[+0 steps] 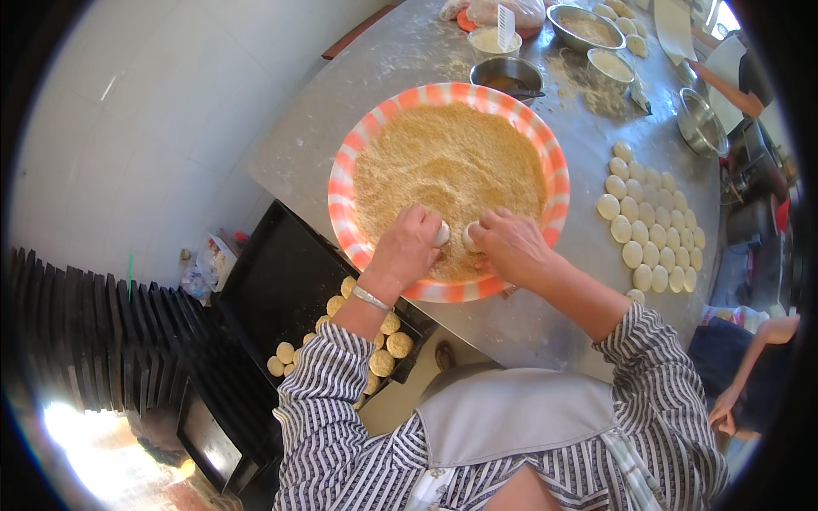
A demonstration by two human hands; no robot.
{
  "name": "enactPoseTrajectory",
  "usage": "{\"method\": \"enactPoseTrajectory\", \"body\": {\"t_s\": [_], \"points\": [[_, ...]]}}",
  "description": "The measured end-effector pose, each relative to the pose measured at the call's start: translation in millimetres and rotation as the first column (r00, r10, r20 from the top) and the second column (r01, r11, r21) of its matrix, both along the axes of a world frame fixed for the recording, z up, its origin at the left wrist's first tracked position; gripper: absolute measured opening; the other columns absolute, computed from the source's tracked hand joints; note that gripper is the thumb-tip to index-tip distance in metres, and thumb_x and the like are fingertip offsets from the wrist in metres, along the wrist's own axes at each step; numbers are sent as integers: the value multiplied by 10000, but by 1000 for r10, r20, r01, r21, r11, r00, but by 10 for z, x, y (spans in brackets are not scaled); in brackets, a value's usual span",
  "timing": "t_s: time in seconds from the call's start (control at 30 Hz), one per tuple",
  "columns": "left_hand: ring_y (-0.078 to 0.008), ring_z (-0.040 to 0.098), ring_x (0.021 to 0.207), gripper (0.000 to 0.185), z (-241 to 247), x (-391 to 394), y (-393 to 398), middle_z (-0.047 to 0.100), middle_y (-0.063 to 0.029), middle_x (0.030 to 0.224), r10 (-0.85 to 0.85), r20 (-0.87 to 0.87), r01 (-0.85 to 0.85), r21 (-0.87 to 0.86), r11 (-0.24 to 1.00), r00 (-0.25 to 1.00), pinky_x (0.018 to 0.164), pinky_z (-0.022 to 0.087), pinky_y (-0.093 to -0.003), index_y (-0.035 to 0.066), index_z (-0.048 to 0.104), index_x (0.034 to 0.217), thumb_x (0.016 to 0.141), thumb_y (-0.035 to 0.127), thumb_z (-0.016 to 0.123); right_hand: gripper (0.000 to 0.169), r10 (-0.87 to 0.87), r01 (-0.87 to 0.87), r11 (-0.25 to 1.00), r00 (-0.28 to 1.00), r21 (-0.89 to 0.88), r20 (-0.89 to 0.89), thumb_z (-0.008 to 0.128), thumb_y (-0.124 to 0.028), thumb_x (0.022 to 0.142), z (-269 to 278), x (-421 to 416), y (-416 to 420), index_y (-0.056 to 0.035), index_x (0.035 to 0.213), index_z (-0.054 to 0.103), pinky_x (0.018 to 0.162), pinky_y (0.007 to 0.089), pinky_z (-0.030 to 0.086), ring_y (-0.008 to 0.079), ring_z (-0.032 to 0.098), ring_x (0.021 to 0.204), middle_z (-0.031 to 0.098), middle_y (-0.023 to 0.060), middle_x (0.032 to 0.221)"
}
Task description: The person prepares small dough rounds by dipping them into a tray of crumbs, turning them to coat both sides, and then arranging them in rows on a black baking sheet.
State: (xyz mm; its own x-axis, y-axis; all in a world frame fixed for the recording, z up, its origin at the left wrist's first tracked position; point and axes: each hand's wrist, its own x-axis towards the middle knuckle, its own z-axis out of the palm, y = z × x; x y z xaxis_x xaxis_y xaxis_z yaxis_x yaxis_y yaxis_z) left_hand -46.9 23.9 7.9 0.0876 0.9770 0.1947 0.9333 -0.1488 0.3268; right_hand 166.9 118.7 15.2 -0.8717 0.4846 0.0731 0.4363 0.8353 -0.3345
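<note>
My left hand [409, 246] holds a pale dough round [441, 234] just above the coating in a wide basin. My right hand [511, 246] grips another pale dough round [470, 237] a short way to the right. The basin [342, 185] has an orange-and-white checked rim and holds a tan, crumbly coating [447, 153], perhaps sesame seeds. Rows of flattened dough rounds [645, 214] lie on the metal table [294, 137] to the right. Coated rounds [382, 363] rest in a black baking tray [268, 274] at the lower left, partly hidden by my left arm.
Beyond the basin stand a steel bowl [506, 73] of dark liquid, a tub of white powder [492, 41] and more bowls. Stacked black trays [96, 326] fill the left side. At the right edge, one person's arm [728, 86] and another's hands [724, 409] show.
</note>
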Motion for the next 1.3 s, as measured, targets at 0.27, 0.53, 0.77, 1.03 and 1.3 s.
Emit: {"method": "enactPoseTrajectory", "body": {"t_s": [0.27, 0.53, 0.77, 1.03, 1.3], "points": [[-285, 715, 1065, 264, 54, -216, 149, 710, -160, 1183, 380, 923, -58, -383, 922, -59, 900, 623, -420, -12, 616, 1193, 983, 149, 619, 222, -331, 194, 841, 923, -504, -197, 730, -181, 880, -170, 41, 451, -72, 1052, 643, 789, 403, 564, 283, 675, 930, 671, 82, 1034], [-331, 647, 1252, 543, 159, 73, 60, 606, -241, 1376, 88, 927, -113, -138, 984, -364, 1062, 566, -404, -82, 389, 1495, 974, -11, 524, 601, -821, -308, -103, 563, -946, -93, 493, -465, 1097, -38, 147, 386, 1, 1472, 431, 1054, 382, 531, 231, 647, 1236, 620, 153, 1380], [-300, 446, 1462, 751, -251, 639, 103, 439, -280, 1543, 215, 580, -411, 230, 882, 786, 1155, 445, -374, -76, 198, 1611, 940, -80, 536, 825, -719, -186, 333, 583, -924, -377, 295, -602, 1110, -86, -231, -59, 17, 1644, 187, 1273, 370, 241, 262, 387, 1501, 380, 198, 1624], [-270, 589, 1282, 644, 30, 175, -58, 560, -214, 1413, 74, 943, -281, -171, 944, -325, 1115, 481, -405, -28, 255, 1613, 1081, 218, 522, 751, -715, -366, 45, 638, -930, -286, 331, -538, 1126, -16, -706, -249, -16, 1651, 202, 1248, 411, 317, 219, 437, 1454, 424, 127, 1587], [-426, 644, 1245, 481, 61, -730, -1182, 630, -279, 1347, -61, 740, -305, -200, 931, -670, 1017, 600, -507, -8, 540, 1389, 1118, 379, 453, 590, -645, -304, 52, 717, -951, -264, 584, -193, 1083, 87, -1171, -701, -20, 1592, 339, 1069, 383, 550, 203, 594, 1295, 540, 112, 1454]]}}
